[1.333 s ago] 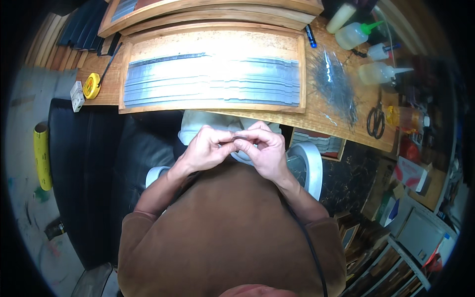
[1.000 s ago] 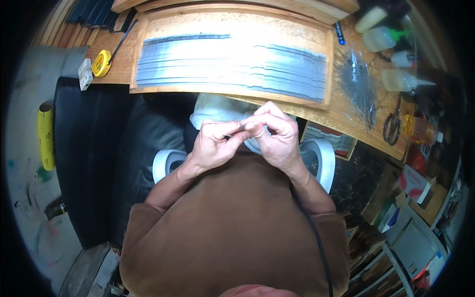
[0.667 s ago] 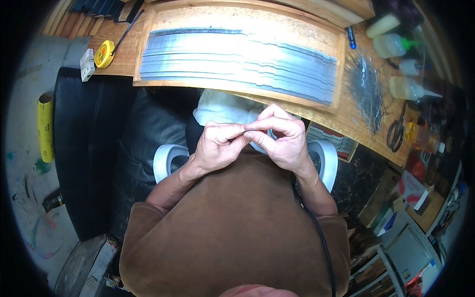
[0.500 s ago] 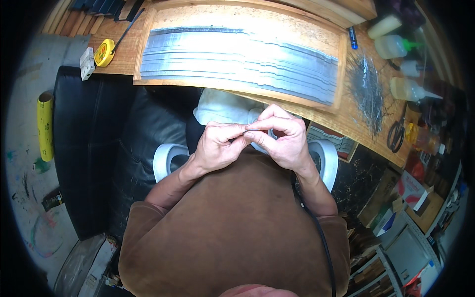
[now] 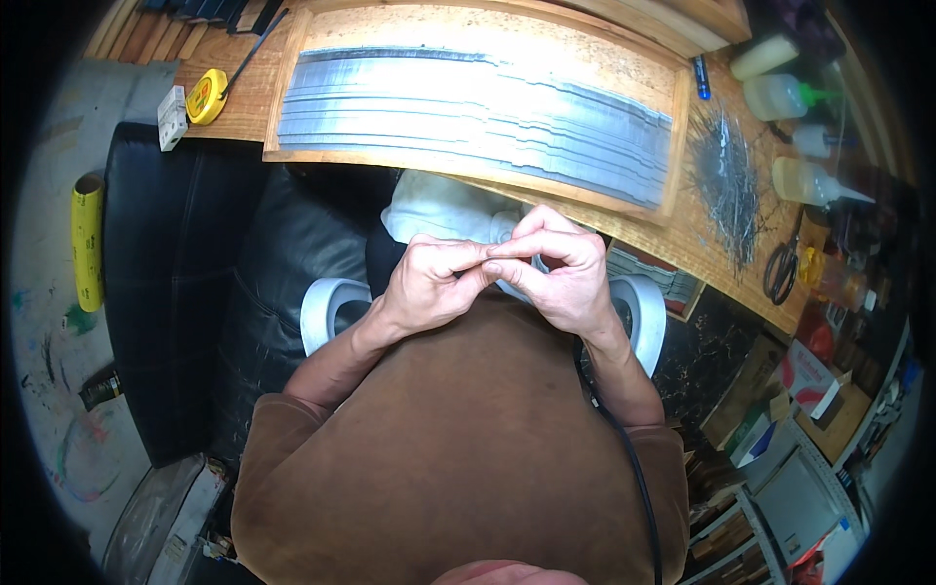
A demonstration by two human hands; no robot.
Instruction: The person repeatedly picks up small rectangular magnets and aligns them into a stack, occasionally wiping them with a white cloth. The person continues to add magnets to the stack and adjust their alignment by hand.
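My left hand (image 5: 441,280) and my right hand (image 5: 560,268) meet above my lap, in front of my brown shirt. Thumb and forefinger of each are pinched together, the fingertips almost touching. Between them runs a thin dark strip (image 5: 504,257), mostly covered by the fingers; its full length cannot be seen. Beyond the hands, on the table, a shallow wooden tray (image 5: 429,163) holds rows of thin grey strips (image 5: 390,102), shining under bright light. A loose tangle of fine grey pieces (image 5: 723,185) lies on the wood right of the tray.
A yellow tape measure (image 5: 206,97) and a white block (image 5: 172,119) sit at the table's left end. Scissors (image 5: 781,271), a blue marker (image 5: 701,78) and squeeze bottles (image 5: 775,97) line the right. A black padded seat (image 5: 180,292) stands left, with white chair arms (image 5: 641,322) beside me.
Both hands keep the same pinch, with only a slight shift at the fingertips. The whole view has moved a little; nothing has visibly been picked up or let go.
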